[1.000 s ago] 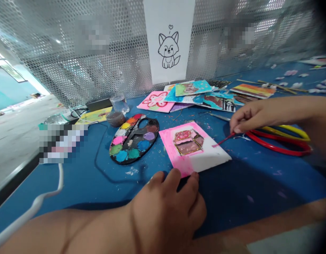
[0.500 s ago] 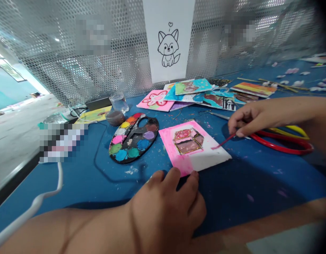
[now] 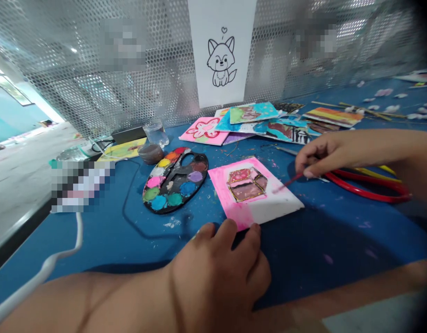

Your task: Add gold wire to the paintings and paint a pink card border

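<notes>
On the blue mat [image 3: 324,240], 2 hands, 1 card, 1 brush in play. Pink-and-white painted card [image 3: 281,203] lies flat, centre of the mat, with a house-like or box-like shape [image 3: 247,184] painted on it. Left hand [image 3: 216,273] is at the card's near edge: fingers slightly spread, fingertips [image 3: 255,227] resting on the edge, nothing gripped. Right hand [image 3: 324,159] has fingers narrow, pinching 1 thin red paintbrush [image 3: 289,181]. Brush tip is at the card's right part, looks on the surface, but blur makes contact hard to confirm.

Left of the card: 1 black paint palette [image 3: 175,180], roughly 10 colour wells, 1 cup of brown water [image 3: 151,153], 1 clear plastic cup [image 3: 157,134]. Beyond the card: 1 pink flower card [image 3: 202,131] at the edge of an overlapping pile of painted cards [image 3: 262,122], about 6 more, exact count unsure. Right of the card: 1 red loop [image 3: 369,192] and 1 yellow loop [image 3: 383,169], just past the right hand. 1 metal-stemmed brush [image 3: 286,151] lies just above that hand. Back wall: 1 perforated metal panel [image 3: 95,83] with 1 white sheet [image 3: 213,92] showing a drawn fox.
</notes>
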Demonstrator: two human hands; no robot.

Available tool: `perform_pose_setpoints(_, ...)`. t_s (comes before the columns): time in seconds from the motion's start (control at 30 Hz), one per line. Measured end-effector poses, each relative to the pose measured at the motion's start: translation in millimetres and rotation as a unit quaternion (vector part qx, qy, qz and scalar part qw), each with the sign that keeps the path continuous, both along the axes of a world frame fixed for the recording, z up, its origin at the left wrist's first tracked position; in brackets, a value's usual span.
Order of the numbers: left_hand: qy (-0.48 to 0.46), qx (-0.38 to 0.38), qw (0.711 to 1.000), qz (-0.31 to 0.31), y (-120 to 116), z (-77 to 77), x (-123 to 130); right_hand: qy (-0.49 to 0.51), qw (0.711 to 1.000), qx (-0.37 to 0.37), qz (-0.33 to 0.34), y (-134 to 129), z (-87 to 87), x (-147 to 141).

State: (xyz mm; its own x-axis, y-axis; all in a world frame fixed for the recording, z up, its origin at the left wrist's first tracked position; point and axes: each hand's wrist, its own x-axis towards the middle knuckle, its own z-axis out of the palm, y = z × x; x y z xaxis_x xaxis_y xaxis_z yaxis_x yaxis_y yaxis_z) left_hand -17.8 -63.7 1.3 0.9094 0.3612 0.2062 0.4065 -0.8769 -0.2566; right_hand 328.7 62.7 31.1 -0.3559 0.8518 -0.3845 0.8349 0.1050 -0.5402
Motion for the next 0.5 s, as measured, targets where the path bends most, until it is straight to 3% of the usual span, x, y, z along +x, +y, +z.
perform_pose_setpoints(0.17, -0.014, 0.004, 1.000, -0.003, 0.4, -0.9, 1.0, -0.008, 1.000, -0.017, -0.005, -0.9, 1.0, -0.5)
perform_pose_setpoints(0.27, -0.014, 0.005, 1.000, -0.006, 1.6, -1.6, 0.8, -0.006, 0.999, 0.035, -0.022, 0.2, -0.3, 1.0)
perform_pose_setpoints(0.4, -0.006, 0.003, 1.000, -0.007, 1.9, -1.4, -0.1, -0.009, 1.000, -0.008, -0.001, 1.1, -2.3, 1.8)
perform_pose_setpoints(0.5, 0.000, 0.004, 1.000, 0.000, 1.3, -0.7, -0.1, -0.032, 0.994, 0.096, -0.031, 0.3, -2.8, 0.0)
